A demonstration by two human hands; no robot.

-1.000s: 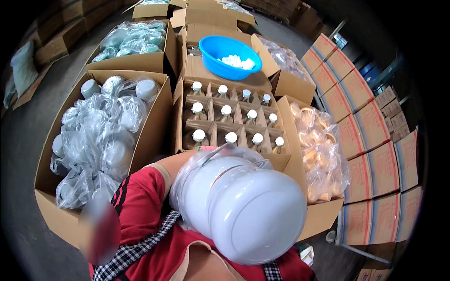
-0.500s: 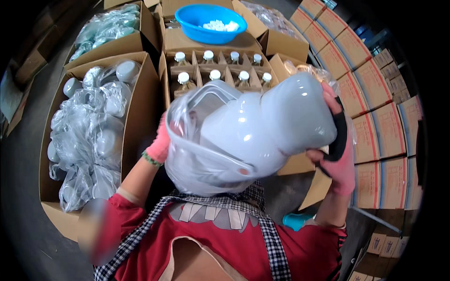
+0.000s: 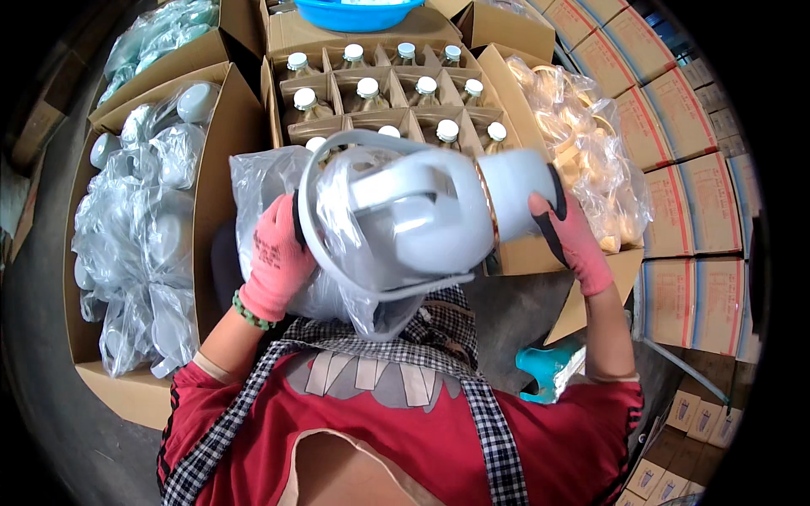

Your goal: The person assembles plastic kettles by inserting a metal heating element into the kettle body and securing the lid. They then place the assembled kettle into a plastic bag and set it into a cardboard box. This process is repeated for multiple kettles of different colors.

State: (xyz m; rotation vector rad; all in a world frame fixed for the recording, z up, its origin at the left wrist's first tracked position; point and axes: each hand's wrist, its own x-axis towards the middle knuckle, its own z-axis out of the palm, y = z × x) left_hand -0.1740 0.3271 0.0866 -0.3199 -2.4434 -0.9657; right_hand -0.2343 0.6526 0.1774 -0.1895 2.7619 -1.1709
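A pale grey plastic thermos jug lies sideways between my hands, with a side handle, a carrying bail and a thin patterned band. My left hand, in a pink glove, closes on the bail and rim end at its left. A clear plastic bag hangs around that end and below it. At the opposite, narrower end, my right hand grips with thumb and fingers, part of them hidden behind the jug. Just beyond it stands a divided carton of bottles with white caps.
On my left is a carton of bagged grey parts, with green bagged parts behind. Bagged orange parts fill a box at right. A blue basin sits at the back. Stacked cartons line the right side.
The jug has rolled between my hands, so its side handle and band now show. It points more level, and the bag has slid back toward my left hand.
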